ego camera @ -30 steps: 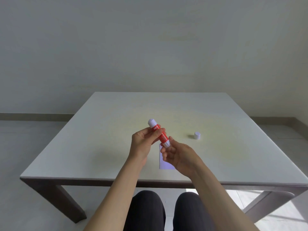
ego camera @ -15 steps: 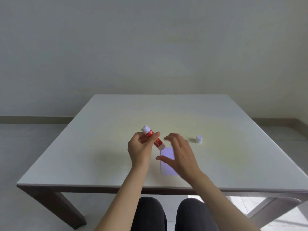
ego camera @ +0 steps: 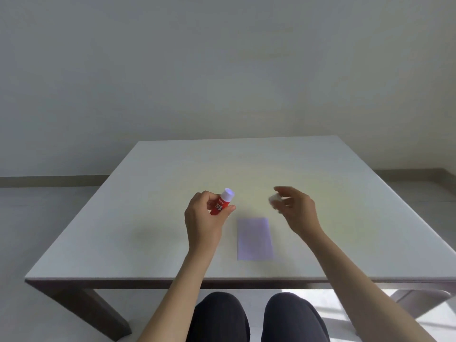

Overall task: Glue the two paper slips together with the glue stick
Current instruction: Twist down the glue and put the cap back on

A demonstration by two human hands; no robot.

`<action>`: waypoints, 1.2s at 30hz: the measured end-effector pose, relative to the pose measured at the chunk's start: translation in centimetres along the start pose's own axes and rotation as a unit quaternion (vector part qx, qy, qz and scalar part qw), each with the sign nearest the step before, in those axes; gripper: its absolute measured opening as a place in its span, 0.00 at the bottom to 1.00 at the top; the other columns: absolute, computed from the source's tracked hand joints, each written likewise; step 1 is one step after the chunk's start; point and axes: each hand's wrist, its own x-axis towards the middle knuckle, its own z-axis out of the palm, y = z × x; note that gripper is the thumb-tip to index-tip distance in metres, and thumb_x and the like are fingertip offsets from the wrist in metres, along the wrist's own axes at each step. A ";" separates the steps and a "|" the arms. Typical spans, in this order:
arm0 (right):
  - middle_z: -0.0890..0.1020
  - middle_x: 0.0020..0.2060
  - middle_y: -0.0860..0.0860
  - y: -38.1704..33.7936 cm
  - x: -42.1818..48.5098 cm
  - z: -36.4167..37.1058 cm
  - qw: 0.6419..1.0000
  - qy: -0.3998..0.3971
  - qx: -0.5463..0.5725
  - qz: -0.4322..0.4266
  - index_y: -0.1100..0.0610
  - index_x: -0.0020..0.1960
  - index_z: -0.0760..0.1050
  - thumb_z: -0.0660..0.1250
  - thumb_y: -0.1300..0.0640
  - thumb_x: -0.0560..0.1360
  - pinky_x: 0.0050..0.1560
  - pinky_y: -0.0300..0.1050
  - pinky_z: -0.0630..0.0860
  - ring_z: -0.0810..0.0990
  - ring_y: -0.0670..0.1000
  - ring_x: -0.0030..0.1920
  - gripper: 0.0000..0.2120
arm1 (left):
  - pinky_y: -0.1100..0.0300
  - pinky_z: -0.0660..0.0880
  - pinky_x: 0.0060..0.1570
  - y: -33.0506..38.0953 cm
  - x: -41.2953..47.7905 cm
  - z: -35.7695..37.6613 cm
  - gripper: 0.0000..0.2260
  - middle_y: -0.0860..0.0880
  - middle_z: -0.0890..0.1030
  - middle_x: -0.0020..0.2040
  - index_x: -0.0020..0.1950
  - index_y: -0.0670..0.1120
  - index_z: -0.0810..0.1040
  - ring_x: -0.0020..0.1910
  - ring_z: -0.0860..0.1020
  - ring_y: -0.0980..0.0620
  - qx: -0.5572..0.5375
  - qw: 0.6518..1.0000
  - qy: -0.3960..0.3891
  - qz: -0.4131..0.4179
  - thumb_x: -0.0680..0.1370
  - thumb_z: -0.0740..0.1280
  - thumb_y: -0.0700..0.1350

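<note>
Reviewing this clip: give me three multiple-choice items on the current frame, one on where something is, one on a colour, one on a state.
1. Where does the paper lie?
A. on the table, between the hands
B. on the floor
C. in the left hand

2. What colour is the glue stick body?
A. blue
B. green
C. red

3. What is the left hand doing?
A. resting flat
B. gripping the glue stick
C. pressing the paper

A: paper flat between both forearms. C: red body with a white end. B: fingers wrap the stick.
</note>
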 end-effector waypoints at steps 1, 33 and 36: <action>0.85 0.44 0.55 -1.7 -0.6 0.1 0.996 -0.014 0.089 -0.012 0.59 0.54 0.79 0.71 0.64 0.71 0.42 0.40 0.78 0.84 0.52 0.38 0.11 | 0.65 0.69 0.38 0.2 -0.1 0.2 0.11 0.54 0.79 0.38 0.38 0.46 0.77 0.38 0.77 0.54 0.006 1.000 -0.002 0.010 0.64 0.78 0.43; 0.78 0.27 0.56 -5.8 -4.8 1.2 0.962 -0.029 -0.257 -0.085 0.62 0.33 0.73 0.47 0.38 0.78 0.34 0.48 0.71 0.75 0.60 0.32 0.32 | 0.68 0.61 0.29 0.5 -0.3 0.3 0.17 0.51 0.77 0.36 0.37 0.45 0.72 0.33 0.74 0.51 0.146 0.978 -0.046 0.140 0.63 0.78 0.50; 0.82 0.32 0.57 -4.6 -5.7 0.7 0.963 -0.032 -0.250 -0.096 0.61 0.40 0.78 0.47 0.41 0.79 0.39 0.50 0.75 0.79 0.60 0.37 0.30 | 0.65 0.63 0.29 -0.2 2.3 0.8 0.18 0.50 0.77 0.38 0.38 0.45 0.71 0.34 0.74 0.50 0.094 0.995 0.001 0.042 0.64 0.77 0.51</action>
